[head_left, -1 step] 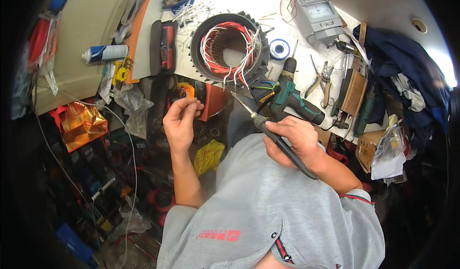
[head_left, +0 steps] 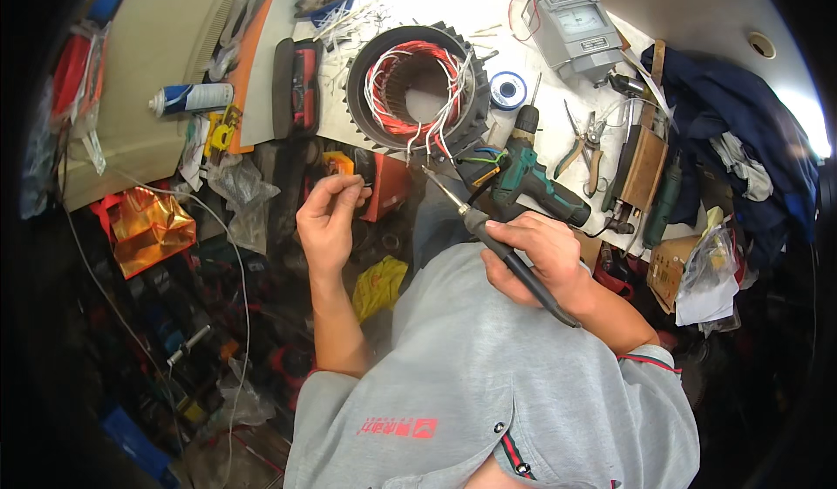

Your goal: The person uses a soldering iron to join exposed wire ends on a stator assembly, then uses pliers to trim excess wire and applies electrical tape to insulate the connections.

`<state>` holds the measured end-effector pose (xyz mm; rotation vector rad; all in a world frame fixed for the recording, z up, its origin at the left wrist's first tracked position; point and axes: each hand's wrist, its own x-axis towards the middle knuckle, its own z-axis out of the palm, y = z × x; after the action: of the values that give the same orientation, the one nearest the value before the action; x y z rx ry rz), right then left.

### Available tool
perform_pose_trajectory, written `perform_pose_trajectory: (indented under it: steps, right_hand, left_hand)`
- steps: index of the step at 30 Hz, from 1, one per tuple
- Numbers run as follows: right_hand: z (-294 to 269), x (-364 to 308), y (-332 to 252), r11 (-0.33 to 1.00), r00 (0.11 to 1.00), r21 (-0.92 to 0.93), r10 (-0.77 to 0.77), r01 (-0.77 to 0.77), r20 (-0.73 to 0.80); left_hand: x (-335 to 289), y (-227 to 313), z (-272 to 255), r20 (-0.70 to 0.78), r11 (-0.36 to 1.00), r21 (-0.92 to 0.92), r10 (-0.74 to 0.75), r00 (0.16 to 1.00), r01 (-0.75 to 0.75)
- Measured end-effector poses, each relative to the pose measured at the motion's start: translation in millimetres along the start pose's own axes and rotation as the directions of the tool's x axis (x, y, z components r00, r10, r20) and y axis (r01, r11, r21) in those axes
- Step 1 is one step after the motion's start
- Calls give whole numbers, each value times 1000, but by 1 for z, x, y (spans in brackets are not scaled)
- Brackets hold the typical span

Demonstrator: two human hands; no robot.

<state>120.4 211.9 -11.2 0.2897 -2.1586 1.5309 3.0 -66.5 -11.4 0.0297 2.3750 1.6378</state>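
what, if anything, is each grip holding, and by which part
Right grip: soldering iron, by its black handle. Left grip: pinched, but whether it holds anything cannot be told.

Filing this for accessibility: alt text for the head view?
Right hand holds a soldering iron, its tip near wire leads from a round stator with red and white windings. Left hand is raised, thumb and fingertips pinched; whether it holds anything is unclear. Right of the stator: teal drill, grey meter.

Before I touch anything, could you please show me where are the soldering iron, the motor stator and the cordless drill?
soldering iron (head_left: 501, 247): head view, on its black handle
motor stator (head_left: 395, 86): head view, on its inner wall, left side
cordless drill (head_left: 520, 178): head view, on its teal body
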Motion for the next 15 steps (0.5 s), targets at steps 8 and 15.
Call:
perform_pose_trajectory:
  steps: [8, 15]
  right_hand:
    - [10, -10, -25, 989, 990, -127, 58, -74, -127]
    - [22, -26, -49, 961, 964, -192, 156, -198, -214]
  left_hand:
    - [50, 22, 1, 277, 975, 34, 204, 939, -221]
    - [70, 16, 9, 542, 636, 212, 555, 631, -742]
